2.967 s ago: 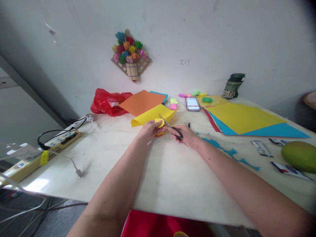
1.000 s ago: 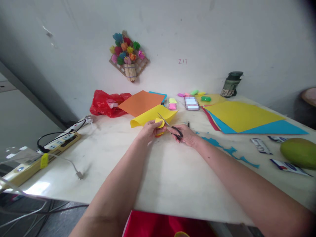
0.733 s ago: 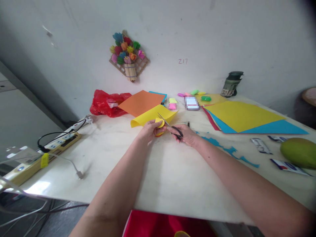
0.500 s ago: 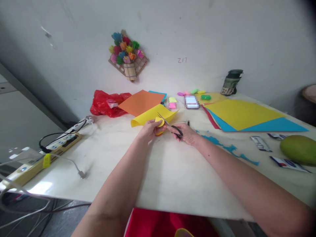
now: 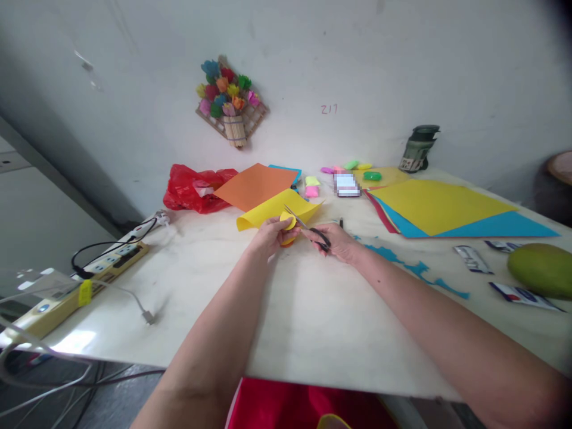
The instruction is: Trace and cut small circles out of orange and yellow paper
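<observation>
Near the middle of the table, my left hand (image 5: 270, 234) pinches a small yellow paper piece (image 5: 288, 221) with a rounded edge. My right hand (image 5: 336, 241) is closed round the black handles of a pair of scissors (image 5: 320, 239). The slim blades point up and left, over the small piece. Just behind the hands lies a curled yellow sheet (image 5: 268, 210). A bit of orange shows under my left fingers, too small to make out.
An orange sheet (image 5: 258, 183) and a red plastic bag (image 5: 194, 189) lie behind. Blue scraps (image 5: 386, 252), stacked coloured sheets (image 5: 442, 205), a green mango (image 5: 543, 270) and a bottle (image 5: 419, 149) are to the right. A power strip (image 5: 111, 262) with cables sits left.
Both hands hold almost the same place, with the small yellow piece and the scissors still in them. Only a very slight shift of the view shows.
</observation>
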A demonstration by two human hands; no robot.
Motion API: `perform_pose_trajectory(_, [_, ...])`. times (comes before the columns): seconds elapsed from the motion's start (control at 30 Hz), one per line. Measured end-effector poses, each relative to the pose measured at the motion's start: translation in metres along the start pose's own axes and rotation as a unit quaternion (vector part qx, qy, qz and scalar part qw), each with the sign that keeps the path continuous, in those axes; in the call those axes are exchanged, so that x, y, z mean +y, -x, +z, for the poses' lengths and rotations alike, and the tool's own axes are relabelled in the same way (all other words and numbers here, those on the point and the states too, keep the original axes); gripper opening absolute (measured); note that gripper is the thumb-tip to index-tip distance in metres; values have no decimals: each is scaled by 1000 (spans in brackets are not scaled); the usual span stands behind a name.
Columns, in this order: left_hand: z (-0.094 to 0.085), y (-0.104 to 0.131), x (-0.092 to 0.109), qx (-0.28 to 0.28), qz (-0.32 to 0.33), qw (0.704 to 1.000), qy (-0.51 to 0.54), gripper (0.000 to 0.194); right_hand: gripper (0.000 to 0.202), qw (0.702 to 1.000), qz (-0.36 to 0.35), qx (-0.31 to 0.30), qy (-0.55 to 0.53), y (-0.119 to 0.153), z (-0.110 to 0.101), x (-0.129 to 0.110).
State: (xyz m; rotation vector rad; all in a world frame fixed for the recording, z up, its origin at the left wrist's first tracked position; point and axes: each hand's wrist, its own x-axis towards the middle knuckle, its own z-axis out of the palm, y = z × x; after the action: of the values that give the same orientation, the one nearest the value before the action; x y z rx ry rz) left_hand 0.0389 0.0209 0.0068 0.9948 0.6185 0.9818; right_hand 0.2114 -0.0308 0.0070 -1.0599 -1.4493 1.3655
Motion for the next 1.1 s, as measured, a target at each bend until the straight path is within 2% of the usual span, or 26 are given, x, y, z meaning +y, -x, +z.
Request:
perform_pose_trajectory(0.77, [4,2,3,34,0,999,0,7,33,1000,12,2,0,-1,-1,1])
perform_pose_trajectory(1.1, [3,1,2,25,-3,1000,-15,8,36,1000,23,3,13,3,1,-5])
